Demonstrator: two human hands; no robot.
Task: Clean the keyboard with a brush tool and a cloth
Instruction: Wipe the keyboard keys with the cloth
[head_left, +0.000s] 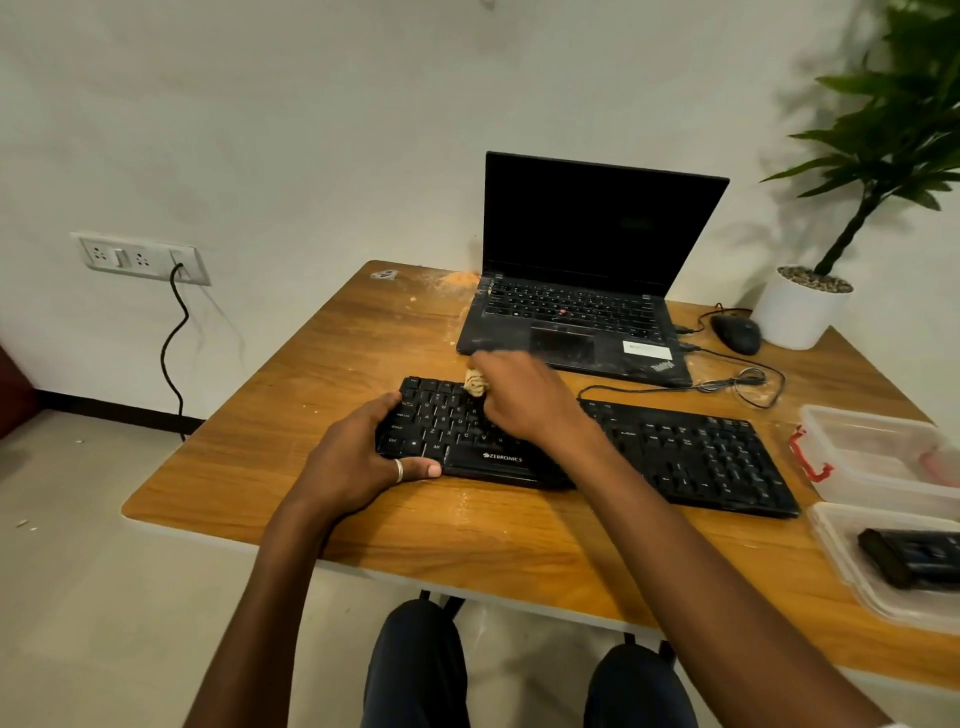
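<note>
Fingers of left hand (363, 457) clamp the Zebronics keyboard (467, 441) at its left end, pinning it to the counter (311, 374) so it won't slide; right hand (519, 400) curled around a beige cloth (477, 384), pressing it onto the upper key rows.

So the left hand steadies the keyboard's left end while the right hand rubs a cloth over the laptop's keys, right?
Not quite. In the head view the right hand rubs the cloth over the keyboard itself, not the laptop behind. The left hand does steady its left end.
</note>
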